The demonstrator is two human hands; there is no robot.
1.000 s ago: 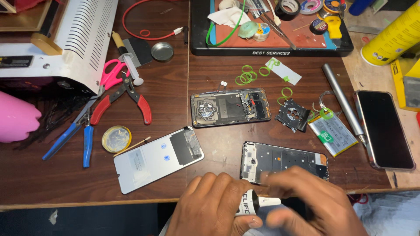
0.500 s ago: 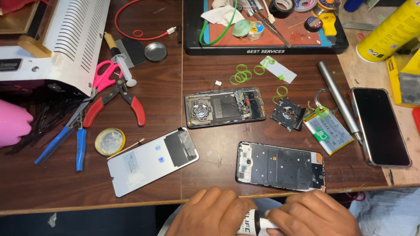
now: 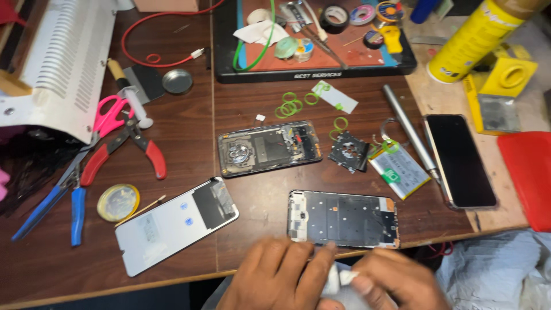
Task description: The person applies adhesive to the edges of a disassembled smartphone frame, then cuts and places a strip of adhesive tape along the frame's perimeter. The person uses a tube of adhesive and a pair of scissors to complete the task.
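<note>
Roughly left to right: blue-handled pliers (image 3: 54,208) and red-handled cutters (image 3: 123,152) lie loose on the dark wooden table (image 3: 189,120), with pink-handled scissors (image 3: 108,115) just above them. A round yellow-rimmed tape roll (image 3: 117,202) sits near the white-backed phone screen panel (image 3: 175,225), which lies flat close to the front edge; a nudge from a wrist could slide that panel off. Mid-table, the opened grey phone body with exposed camera ring (image 3: 268,147) lies apart from the black metal mid-frame (image 3: 343,219), which sits right at the table edge, just above both hands.

Left hand (image 3: 281,278) and right hand (image 3: 396,284) are together below the edge, both pinched around a small white tube-like item (image 3: 338,280); blurred, so what it is can't be told. Left fingers curl over it, right fingers clamp its other end.

Risks, as a judgement: if the tube holds adhesive, squeezing it off-table could drip onto the lap. A knuckle could bump the overhanging mid-frame. Small green rubber rings (image 3: 290,106) and the white-and-green flat battery (image 3: 399,170) are loose further right and could be easily scattered. The black glossy phone (image 3: 459,159) lies on the right, near a metal rod (image 3: 408,129).
</note>
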